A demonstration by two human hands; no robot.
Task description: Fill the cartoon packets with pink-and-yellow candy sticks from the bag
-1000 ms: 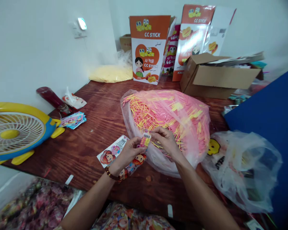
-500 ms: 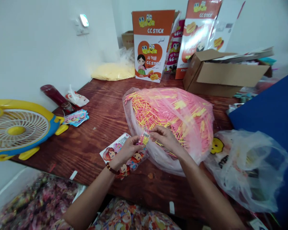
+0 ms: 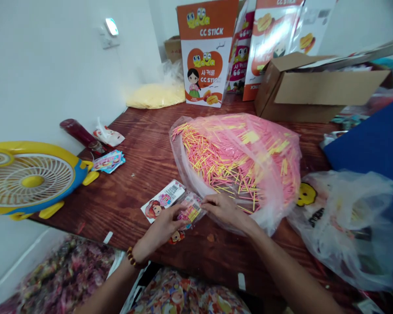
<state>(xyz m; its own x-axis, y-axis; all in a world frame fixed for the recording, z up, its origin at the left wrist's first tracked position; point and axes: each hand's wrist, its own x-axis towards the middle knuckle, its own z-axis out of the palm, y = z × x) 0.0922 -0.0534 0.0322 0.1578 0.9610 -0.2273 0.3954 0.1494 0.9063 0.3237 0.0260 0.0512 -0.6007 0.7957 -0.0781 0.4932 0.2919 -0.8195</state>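
A small clear plastic packet [image 3: 193, 212] with pink and yellow sticks inside is stretched between both hands, low over the table. My left hand [image 3: 163, 227] pinches its left side between thumb and fingers. At its right edge, my right hand [image 3: 225, 210] is closed, fingertips pressed together on the plastic. Under and beside the packet lie printed cartoon cards [image 3: 154, 210], partly covered by my left hand. Just beyond, a large open plastic bag [image 3: 275, 144] spreads out, full of loose pink and yellow sticks [image 3: 203, 159].
A yellow and blue fan [image 3: 32, 181] stands at left, near a stack of small printed packets [image 3: 109, 161] and a dark red bottle [image 3: 81, 134]. Cartons, including a CC Stick box [image 3: 201, 56] and an opened cardboard box [image 3: 327, 89], line the back. A white plastic bag [image 3: 353, 218] lies at right.
The packet has come down and now shows wider between my hands, its sticks more visible. My left hand has shifted down and covers more of the cards. The camera view has shifted slightly.
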